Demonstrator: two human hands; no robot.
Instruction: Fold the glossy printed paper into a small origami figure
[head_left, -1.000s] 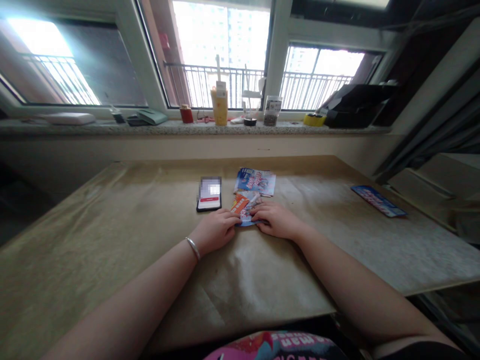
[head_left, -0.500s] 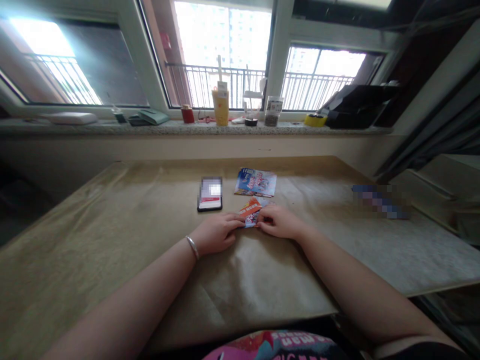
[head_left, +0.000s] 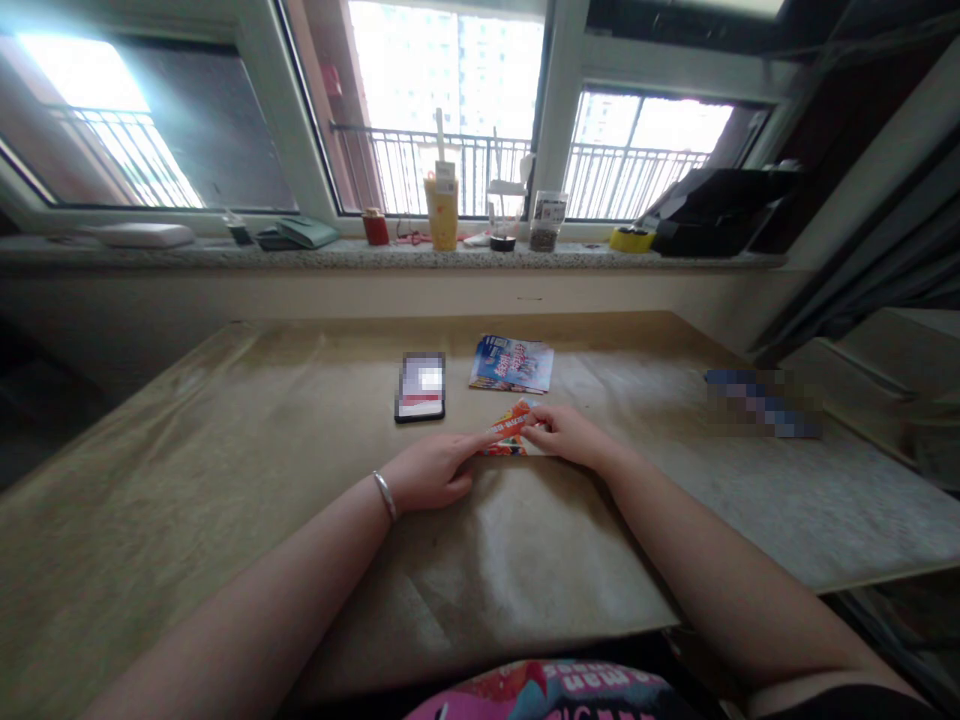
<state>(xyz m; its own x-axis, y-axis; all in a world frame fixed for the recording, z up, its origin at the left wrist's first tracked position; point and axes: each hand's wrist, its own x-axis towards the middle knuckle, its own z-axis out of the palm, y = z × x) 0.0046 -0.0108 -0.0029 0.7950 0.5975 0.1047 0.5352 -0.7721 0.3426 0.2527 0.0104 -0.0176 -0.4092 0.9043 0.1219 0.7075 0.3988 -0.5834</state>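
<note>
A printed paper leaflet (head_left: 510, 437), orange with bright pictures, lies on the table between my hands. It looks folded, with slanting upper edges and a straight near edge. My left hand (head_left: 431, 468), wearing a silver bangle (head_left: 385, 495), reaches in from the left. Its fingers are stretched out, the tips pressing on the leaflet's left corner. From the right, my right hand (head_left: 564, 436) rests on the leaflet with bent fingers pinched together at the paper. Part of the right side is hidden beneath that hand. Just beyond lies a stack of blue leaflets (head_left: 513, 364).
A phone (head_left: 421, 388) with a blurred screen lies left of the stack on the covered table (head_left: 300, 420). A blurred bluish item (head_left: 761, 403) is at the far right. Along the windowsill (head_left: 360, 257) stand a yellow cup (head_left: 443, 220), a red jar (head_left: 376, 228) and a black box (head_left: 712, 212).
The leaflet has a different folded outline now, with more of its near edge showing. My right hand has shifted slightly up and right; the left has barely moved.
</note>
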